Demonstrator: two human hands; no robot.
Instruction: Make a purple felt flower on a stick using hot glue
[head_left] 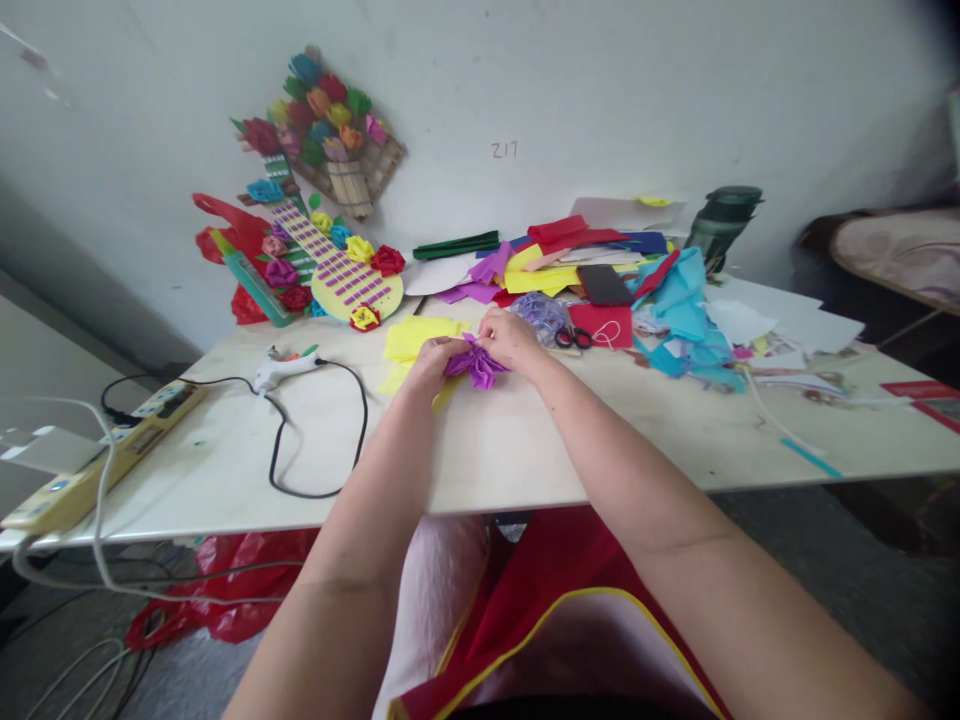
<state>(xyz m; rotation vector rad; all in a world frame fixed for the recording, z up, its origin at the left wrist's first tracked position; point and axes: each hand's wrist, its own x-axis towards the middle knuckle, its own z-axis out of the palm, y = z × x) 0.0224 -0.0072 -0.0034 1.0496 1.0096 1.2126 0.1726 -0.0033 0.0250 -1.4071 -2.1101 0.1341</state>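
Observation:
A purple crepe paper flower (480, 366) with ruffled petals is held between my two hands above the table. My left hand (435, 362) pinches its left side, fingers closed. At its upper right, my right hand (508, 338) is closed on the gathered part, fingertips pressed together. Yellow crepe paper (420, 338) lies under and behind my left hand. Just beyond my right hand sit a tangle of pale purple string (544, 316) and a pair of scissors (574, 338) with red and black handles.
On the left are a glue gun (285, 370) with a looping black cord and a power strip (105, 455). Paper-flower guitar decorations (352, 280) lean at the back. Coloured paper, a phone (604, 286) and a dark green bottle (722, 225) stand behind; blue scraps (686, 310) lie right.

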